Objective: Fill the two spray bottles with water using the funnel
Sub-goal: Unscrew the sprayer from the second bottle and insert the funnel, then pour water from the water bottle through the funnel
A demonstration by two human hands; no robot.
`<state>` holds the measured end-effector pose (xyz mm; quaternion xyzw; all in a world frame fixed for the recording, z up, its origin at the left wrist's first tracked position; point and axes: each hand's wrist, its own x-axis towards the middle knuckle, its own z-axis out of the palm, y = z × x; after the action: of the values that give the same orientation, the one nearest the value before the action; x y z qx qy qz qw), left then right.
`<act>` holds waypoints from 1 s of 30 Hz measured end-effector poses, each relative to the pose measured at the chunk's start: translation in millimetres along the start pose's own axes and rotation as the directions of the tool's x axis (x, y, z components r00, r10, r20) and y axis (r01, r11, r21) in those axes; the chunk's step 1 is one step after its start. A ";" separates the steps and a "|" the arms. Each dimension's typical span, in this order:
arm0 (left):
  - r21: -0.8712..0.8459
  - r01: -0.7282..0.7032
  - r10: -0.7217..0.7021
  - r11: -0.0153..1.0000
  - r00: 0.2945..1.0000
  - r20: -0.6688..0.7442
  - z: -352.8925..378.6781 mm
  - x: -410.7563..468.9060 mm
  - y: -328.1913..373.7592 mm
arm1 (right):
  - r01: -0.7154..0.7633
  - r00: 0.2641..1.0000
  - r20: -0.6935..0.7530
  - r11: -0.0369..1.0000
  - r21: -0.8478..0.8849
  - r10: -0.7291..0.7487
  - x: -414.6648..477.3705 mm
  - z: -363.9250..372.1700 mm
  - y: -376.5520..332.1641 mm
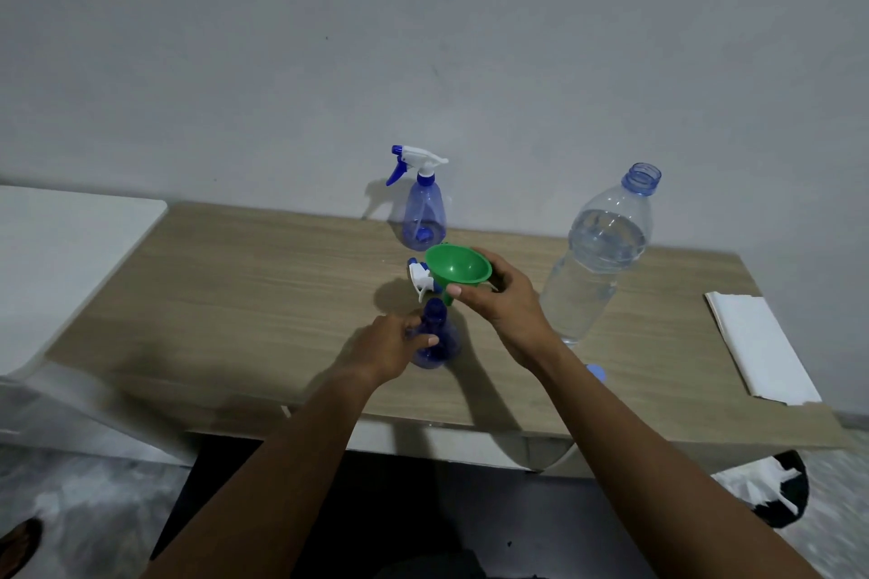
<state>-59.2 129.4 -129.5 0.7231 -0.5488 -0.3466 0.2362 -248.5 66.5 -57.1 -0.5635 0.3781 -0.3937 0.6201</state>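
Head view: fingers of the left hand [392, 346] curl round the uncapped spray bottle [446, 346] on the table [235, 277]; the right hand [498, 301] pinches the funnel [458, 268] just above its neck — second spray bottle [424, 212] capped, near the wall [423, 38].

bare table [244, 277] left; water bottle [595, 259] and far spray bottle [424, 214] crowd right, back.

A wood-grain table [235, 296] stands against a grey-white wall [423, 38], with 1 folded white sheet [757, 343] lying near its right end, a white surface [61, 259] just beside its left end, and a black container [773, 518] holding crumpled white material below its right corner.
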 end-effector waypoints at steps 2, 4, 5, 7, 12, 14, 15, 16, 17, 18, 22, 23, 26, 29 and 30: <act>-0.007 -0.008 0.008 1.000 1.000 0.001 0.6 -1.1 3.3 | -0.004 1.000 0.023 1.000 -0.006 0.004 -1.1 -0.9 2.7; -0.014 0.000 0.000 1.000 1.000 0.006 0.9 -1.8 6.0 | -0.009 0.999 0.042 1.000 -0.015 0.010 -1.6 -0.5 6.0; -0.013 0.007 -0.007 1.000 1.000 0.007 1.2 -1.7 6.8 | -0.013 0.999 0.046 1.000 -0.021 0.014 -1.5 0.1 7.2; 0.009 0.012 -0.012 1.000 1.000 0.013 1.4 -2.2 8.5 | -0.027 0.998 0.049 0.999 -0.028 0.029 -1.2 1.7 10.7; 0.006 -0.038 0.038 0.999 0.998 0.048 -1.1 -3.4 13.1 | -0.032 0.995 0.087 0.995 -0.097 0.041 -1.7 0.2 23.9; -0.003 -0.036 0.036 0.999 0.999 0.037 -1.2 -4.2 15.3 | -0.028 0.995 0.088 0.992 -0.122 0.039 -2.2 -2.5 29.4; -0.009 -0.024 0.025 1.000 0.999 0.030 -0.9 -4.3 15.9 | -0.036 0.996 0.081 0.991 -0.132 0.047 -2.8 -4.3 30.8; -0.011 -0.009 0.009 1.000 1.000 0.022 0.1 -3.6 16.2 | -0.048 0.996 0.068 0.988 -0.148 0.059 -2.9 -6.2 32.3; -0.008 0.007 -0.007 1.000 1.000 0.012 1.1 -3.1 17.2 | -0.054 0.996 0.056 0.984 -0.171 0.065 -3.4 -8.5 32.9; -0.005 0.023 -0.023 1.000 1.000 -0.002 2.3 -1.8 18.7 | -0.051 0.998 0.037 0.979 -0.199 0.059 -4.2 -10.9 33.0; -0.024 0.036 -0.037 0.999 0.999 -0.034 6.4 3.7 30.3 | 0.067 0.985 -0.131 0.948 -0.310 -0.112 -13.2 -18.0 18.7; -0.029 0.037 -0.038 0.999 0.998 -0.039 8.0 5.6 32.2 | 0.111 0.965 -0.183 0.928 -0.356 -0.185 -18.0 -18.8 11.3; -0.046 0.071 -0.074 0.996 0.996 -0.058 13.6 7.6 36.9 | 0.279 0.820 -0.320 0.821 -0.499 -0.474 -35.5 -23.6 -11.8; -0.050 0.104 -0.107 0.993 0.993 -0.054 17.0 8.1 39.2 | 0.354 0.586 -0.411 0.677 -0.645 -0.698 -46.1 -33.9 -26.7; -0.066 0.108 -0.111 0.992 0.993 -0.048 17.7 9.1 39.3 | 0.336 0.524 -0.450 0.660 -0.672 -0.724 -46.4 -38.9 -28.8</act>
<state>-96.1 110.1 -114.8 0.7531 -0.4906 -0.3575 0.2537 -304.6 91.7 -30.3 -0.6062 0.4683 -0.6345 0.1035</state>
